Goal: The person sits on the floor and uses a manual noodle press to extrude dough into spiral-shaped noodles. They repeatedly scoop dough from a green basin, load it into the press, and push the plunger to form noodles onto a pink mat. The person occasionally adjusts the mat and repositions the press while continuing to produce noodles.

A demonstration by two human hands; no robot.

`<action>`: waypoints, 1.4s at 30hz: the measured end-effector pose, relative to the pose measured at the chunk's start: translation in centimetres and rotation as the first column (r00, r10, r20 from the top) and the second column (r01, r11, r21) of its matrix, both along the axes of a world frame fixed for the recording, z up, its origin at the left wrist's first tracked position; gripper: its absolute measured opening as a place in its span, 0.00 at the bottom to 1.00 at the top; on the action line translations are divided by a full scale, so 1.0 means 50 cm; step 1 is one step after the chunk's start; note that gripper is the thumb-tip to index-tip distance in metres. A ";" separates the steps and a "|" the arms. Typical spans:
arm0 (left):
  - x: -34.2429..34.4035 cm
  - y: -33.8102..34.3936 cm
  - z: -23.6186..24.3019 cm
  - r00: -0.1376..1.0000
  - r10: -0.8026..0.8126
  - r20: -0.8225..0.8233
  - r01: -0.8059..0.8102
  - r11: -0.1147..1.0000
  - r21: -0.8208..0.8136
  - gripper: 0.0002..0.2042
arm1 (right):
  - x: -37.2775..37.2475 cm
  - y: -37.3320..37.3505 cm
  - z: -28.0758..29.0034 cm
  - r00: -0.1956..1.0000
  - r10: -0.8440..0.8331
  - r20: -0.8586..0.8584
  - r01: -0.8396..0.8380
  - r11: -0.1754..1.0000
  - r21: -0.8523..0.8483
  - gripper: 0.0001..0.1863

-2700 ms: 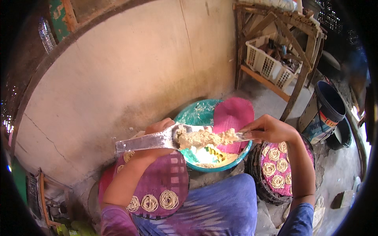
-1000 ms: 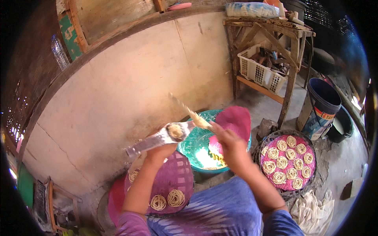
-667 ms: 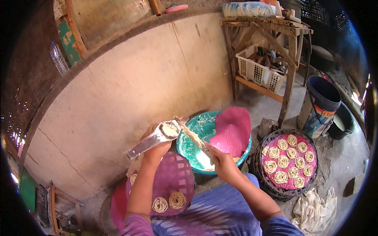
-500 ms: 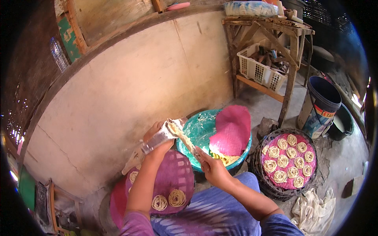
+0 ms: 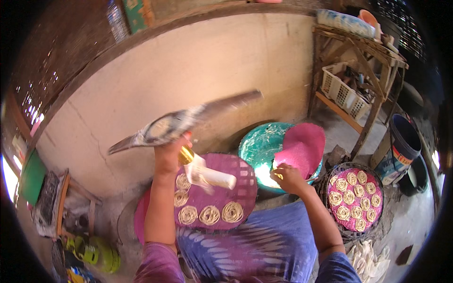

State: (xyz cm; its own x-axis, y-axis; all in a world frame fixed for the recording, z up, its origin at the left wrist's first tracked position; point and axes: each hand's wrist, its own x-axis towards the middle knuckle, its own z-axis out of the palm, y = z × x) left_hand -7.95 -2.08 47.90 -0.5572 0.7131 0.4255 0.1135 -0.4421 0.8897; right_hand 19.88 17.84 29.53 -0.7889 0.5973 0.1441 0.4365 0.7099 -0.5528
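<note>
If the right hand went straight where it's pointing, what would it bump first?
Probably the inside of the round green plastic basin; the right hand points into it, but depth is unclear.

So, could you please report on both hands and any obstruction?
Left hand: holding two-handled press aloft. Right hand: at teal basin, grip unclear. Pink sheet partly covers basin.

The long tool (image 5: 181, 121) is blurred; a pink sheet (image 5: 306, 148) partly hides the basin (image 5: 259, 141).
</note>
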 end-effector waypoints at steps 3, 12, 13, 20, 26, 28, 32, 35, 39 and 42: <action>0.022 -0.042 -0.035 0.790 -0.470 0.394 0.332 0.868 0.370 0.05 | -0.051 -0.153 0.065 0.782 0.238 -0.576 -0.620 0.203 -0.758 0.44; 0.034 -0.193 -0.225 0.968 0.196 -0.159 -0.245 0.881 -0.406 0.11 | -0.012 -0.398 0.102 0.813 -0.364 -0.454 -0.525 -0.122 -0.842 0.43; 0.041 -0.210 -0.240 0.944 0.164 -0.285 -0.270 0.882 -0.387 0.10 | -0.007 -0.387 0.105 0.762 -0.396 -0.512 -0.545 0.035 -0.838 0.43; 0.103 -0.269 -0.286 0.914 0.073 -0.400 -0.178 0.956 -0.232 0.19 | -0.032 -0.363 0.112 0.763 -0.051 -0.644 -0.444 0.683 -0.580 0.42; 0.117 -0.287 -0.256 0.669 -0.031 -0.743 -0.283 0.913 -0.293 0.20 | -0.039 -0.343 0.157 0.789 0.060 -0.612 -0.494 0.653 -0.574 0.45; 0.117 -0.293 -0.243 0.702 -0.070 -0.709 -0.197 0.937 -0.288 0.20 | -0.039 -0.338 0.191 0.840 0.174 -0.514 -0.374 0.871 -0.318 0.43; 0.125 -0.304 -0.230 0.902 -0.293 -0.318 0.076 0.831 -0.551 0.21 | -0.040 -0.350 0.267 0.829 0.483 -0.281 -0.497 0.867 0.024 0.44; 0.143 -0.313 -0.245 0.822 -0.455 -0.343 0.221 0.809 -0.544 0.21 | -0.041 -0.378 0.297 0.825 0.550 -0.127 -0.554 0.833 0.009 0.46; 0.169 -0.315 -0.291 0.800 -0.538 -0.264 0.359 0.783 -0.509 0.18 | -0.040 -0.395 0.280 0.835 0.550 -0.030 -0.550 0.831 -0.082 0.46; 0.167 -0.314 -0.314 0.793 -0.575 -0.202 0.422 0.756 -0.500 0.19 | -0.028 -0.357 0.241 0.836 0.545 -0.067 -0.515 0.736 -0.440 0.49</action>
State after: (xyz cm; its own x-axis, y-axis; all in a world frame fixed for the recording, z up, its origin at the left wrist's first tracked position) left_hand 0.42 -17.77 32.21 0.0465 0.9923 0.1144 0.2955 -0.1231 0.9474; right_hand 18.46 -0.02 41.58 -0.9944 0.0676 -0.0810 0.1047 0.5381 -0.8364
